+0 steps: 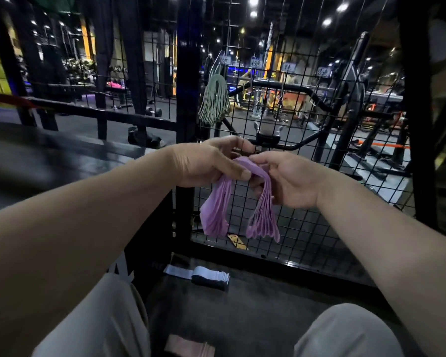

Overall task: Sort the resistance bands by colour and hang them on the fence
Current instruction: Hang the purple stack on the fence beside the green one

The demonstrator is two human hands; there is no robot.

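Note:
A bundle of several purple resistance bands [216,210] hangs folded between both hands in front of the black wire fence [289,207]. My left hand [206,161] pinches the top of the bundle with thumb and fingers. My right hand [289,181] grips the right side of the fold, fingers curled round the bands. A bunch of green bands [213,101] hangs on the fence higher up. A stack of grey-blue bands [211,275] lies on the dark floor near the fence base. Pink bands [188,346] lie on the floor between my knees.
A thick black fence post [187,73] stands just left of the green bands. A dark platform [49,155] runs along the left. A second black post [417,112] is at the right. Gym machines stand beyond the mesh. My knees fill the lower corners.

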